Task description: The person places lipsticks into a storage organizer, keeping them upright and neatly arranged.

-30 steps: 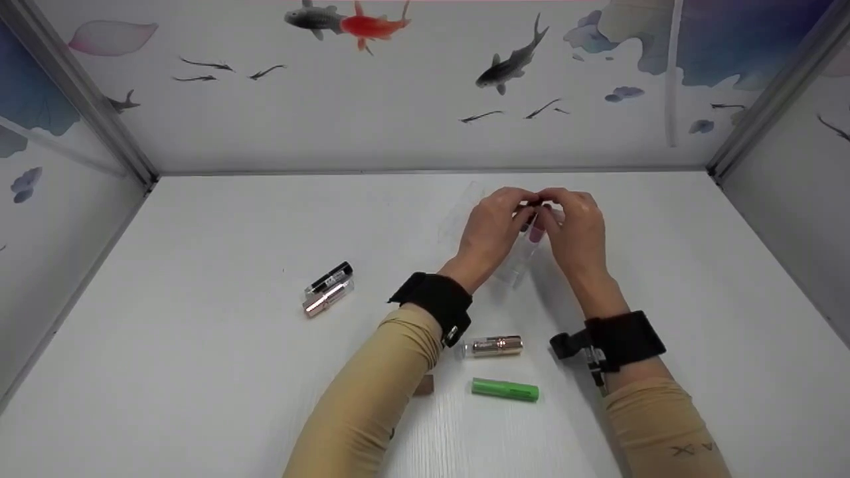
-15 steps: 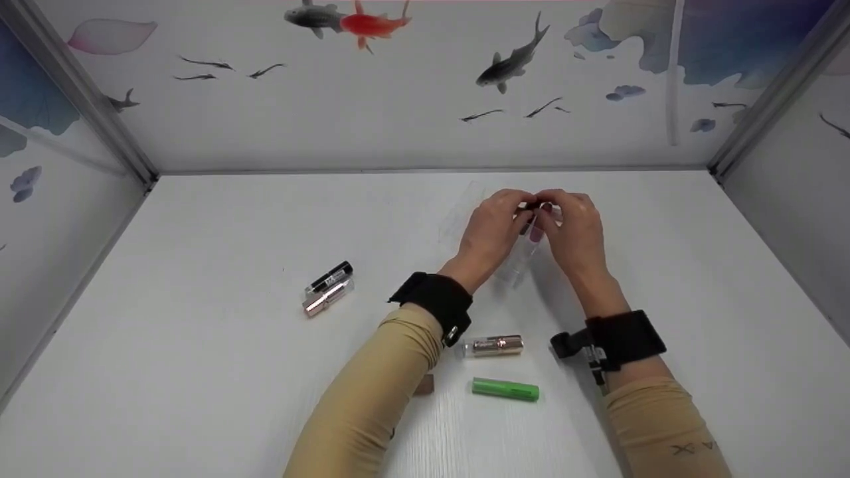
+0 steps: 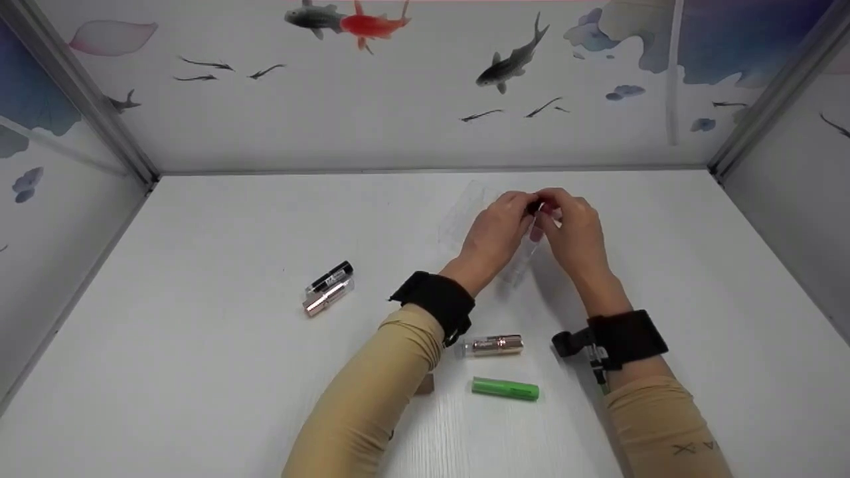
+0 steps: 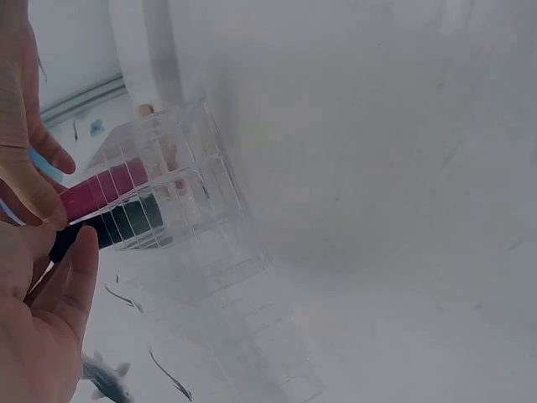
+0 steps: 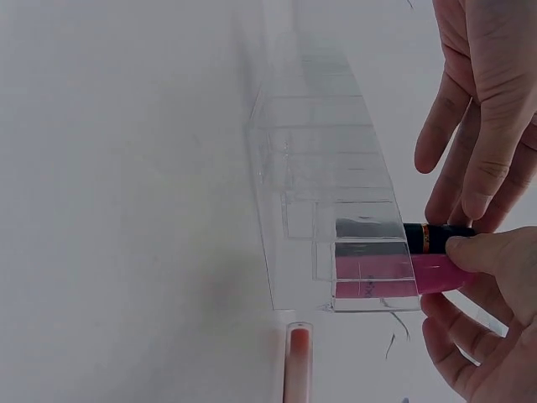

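Observation:
At the far right of the table stands a clear plastic organizer [image 5: 369, 176] with a row of compartments. Two tubes stand side by side in its end compartments: a black lipstick [image 5: 426, 238] with a gold ring and a pink lipstick [image 4: 105, 189]. My left hand [image 3: 495, 229] pinches the black lipstick's upper end between thumb and fingers. From the other side, my right hand [image 3: 574, 222] holds the pink lipstick's top, its thumb lying over both tube ends. In the head view, fingers hide most of both tubes.
A clear tube with red contents [image 5: 298, 361] is beside the organizer. Nearer lie a gold lipstick [image 3: 495, 346], a green tube [image 3: 505, 389] and a brown object [image 3: 425, 384] partly behind the left sleeve. A black tube [image 3: 329, 277] and a rose-gold lipstick [image 3: 329, 297] lie left.
My left hand has shifted slightly, and the black lipstick's upper end shows more plainly between the fingertips. The right hand has barely moved; the things lying on the table are unchanged.

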Demonstrator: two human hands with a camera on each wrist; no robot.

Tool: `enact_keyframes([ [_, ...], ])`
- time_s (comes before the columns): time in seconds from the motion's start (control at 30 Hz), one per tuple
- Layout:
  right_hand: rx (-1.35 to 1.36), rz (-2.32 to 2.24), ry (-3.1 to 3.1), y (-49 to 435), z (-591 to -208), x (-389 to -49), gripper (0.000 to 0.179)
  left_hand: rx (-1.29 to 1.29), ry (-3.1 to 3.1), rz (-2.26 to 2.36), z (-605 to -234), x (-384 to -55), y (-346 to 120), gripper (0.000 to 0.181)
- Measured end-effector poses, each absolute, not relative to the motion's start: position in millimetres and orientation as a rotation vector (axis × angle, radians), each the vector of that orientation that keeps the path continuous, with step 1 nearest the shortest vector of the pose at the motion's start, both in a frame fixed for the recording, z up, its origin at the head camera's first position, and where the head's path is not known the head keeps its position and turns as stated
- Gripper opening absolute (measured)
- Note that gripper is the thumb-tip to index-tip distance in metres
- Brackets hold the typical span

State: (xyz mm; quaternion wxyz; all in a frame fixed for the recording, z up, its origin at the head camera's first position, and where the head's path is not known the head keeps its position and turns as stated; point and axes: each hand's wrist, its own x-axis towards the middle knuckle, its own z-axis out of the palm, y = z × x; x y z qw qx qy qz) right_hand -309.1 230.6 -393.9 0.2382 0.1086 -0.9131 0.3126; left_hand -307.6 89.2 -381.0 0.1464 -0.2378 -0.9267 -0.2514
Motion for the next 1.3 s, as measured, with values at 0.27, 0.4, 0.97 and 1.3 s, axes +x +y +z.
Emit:
enact_keyframes([
  [0.27, 0.318, 0.841, -2.506, 229, -394, -308, 0.026, -0.682, -2.687, -0.691, -380, -307, 88, 0.032],
  [0.4, 0.319, 0.837, -2.517, 229, -392, -307, 0.028, -0.683, -2.691, -0.673, -380, -307, 87, 0.032],
  [0.97, 0.369, 0.898, -2.554, 234, -389, -308, 0.030, -0.678, -2.677, -0.702, -382, -307, 80, 0.036],
  [1.3, 0.264, 0.956, -2.604, 261, -379, -308, 0.041, -0.654, -2.571, -0.656, -382, -309, 70, 0.038],
])
